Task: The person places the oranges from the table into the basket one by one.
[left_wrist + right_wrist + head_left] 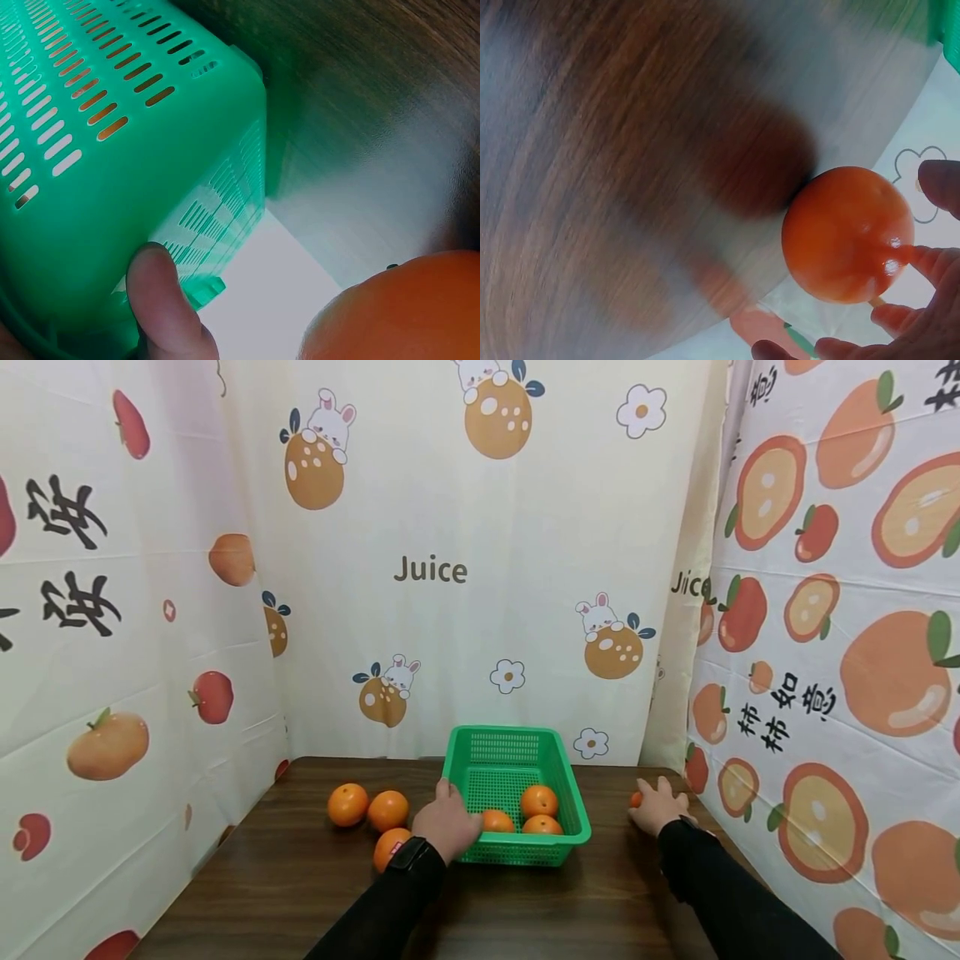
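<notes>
My left hand (447,822) grips the near left corner of a green plastic basket (517,853), its thumb (161,296) against the slotted outer wall in the left wrist view. Inside the basket lie three oranges (539,800), towards the near and right sides. Off to the basket's right, my right hand (660,807) reaches over a single orange (636,799) on the table. The right wrist view shows that orange (844,234) with spread fingers right at its side and the thumb (941,186) held apart from it.
Three more oranges (348,805) sit on the dark wood table (585,902) left of the basket; the nearest is partly behind the left wrist. Printed cloth (450,635) hangs along the back and both sides of the table.
</notes>
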The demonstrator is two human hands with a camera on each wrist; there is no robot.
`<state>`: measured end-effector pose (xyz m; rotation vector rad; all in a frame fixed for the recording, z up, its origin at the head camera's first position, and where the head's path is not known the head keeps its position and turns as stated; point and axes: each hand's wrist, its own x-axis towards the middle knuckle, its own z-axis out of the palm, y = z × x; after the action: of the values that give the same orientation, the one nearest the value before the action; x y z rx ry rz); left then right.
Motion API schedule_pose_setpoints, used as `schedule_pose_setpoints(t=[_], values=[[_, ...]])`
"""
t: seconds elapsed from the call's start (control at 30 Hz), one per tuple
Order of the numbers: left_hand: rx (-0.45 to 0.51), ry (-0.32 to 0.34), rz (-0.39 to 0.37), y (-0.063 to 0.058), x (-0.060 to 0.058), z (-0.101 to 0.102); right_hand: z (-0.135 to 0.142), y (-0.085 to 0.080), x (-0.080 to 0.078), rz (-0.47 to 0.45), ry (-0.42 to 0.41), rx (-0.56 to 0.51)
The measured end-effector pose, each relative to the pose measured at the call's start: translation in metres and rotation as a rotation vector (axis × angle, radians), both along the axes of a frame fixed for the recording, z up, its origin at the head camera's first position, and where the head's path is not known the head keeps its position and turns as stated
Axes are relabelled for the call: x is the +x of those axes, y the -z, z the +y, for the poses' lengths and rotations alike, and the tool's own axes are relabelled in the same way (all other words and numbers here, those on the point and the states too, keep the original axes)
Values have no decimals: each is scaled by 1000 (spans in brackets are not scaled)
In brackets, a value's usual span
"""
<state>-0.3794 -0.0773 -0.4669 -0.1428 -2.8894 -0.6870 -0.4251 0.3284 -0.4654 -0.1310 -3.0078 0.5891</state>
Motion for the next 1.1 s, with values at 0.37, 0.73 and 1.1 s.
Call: schedule_pose_setpoints(t=[0.37,0.73,1.1], values=[[5,6,9,1,1,0,12,13,-13,13,-55,42],[7,1,-18,-11,6,0,3,12,-12,51,-70,79],[6,-3,-10,-6,5,0,-5,14,1,36,-132,123]])
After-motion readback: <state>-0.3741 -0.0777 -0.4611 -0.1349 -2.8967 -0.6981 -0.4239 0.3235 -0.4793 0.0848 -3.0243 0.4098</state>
